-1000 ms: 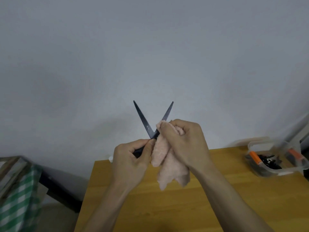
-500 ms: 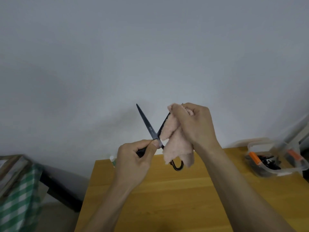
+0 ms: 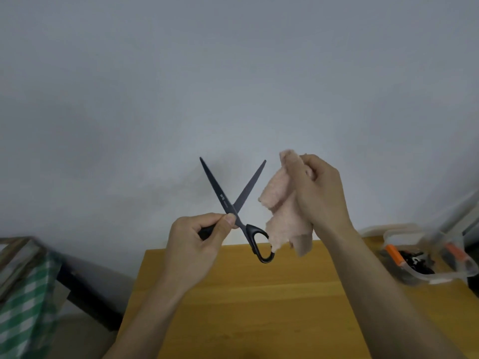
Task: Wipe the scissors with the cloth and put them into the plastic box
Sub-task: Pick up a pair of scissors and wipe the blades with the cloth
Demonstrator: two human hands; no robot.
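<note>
your left hand clamps one handle of the open scissors above the table; your right hand bunches the cloth just beside them: pinch each blade, wipe tipward

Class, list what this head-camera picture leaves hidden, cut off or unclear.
- One scissors handle: head view, enclosed by the left hand.
- Plastic box contents: blurred; its right end is cut off by the frame edge.
- Cloth: partly behind the right hand.
</note>
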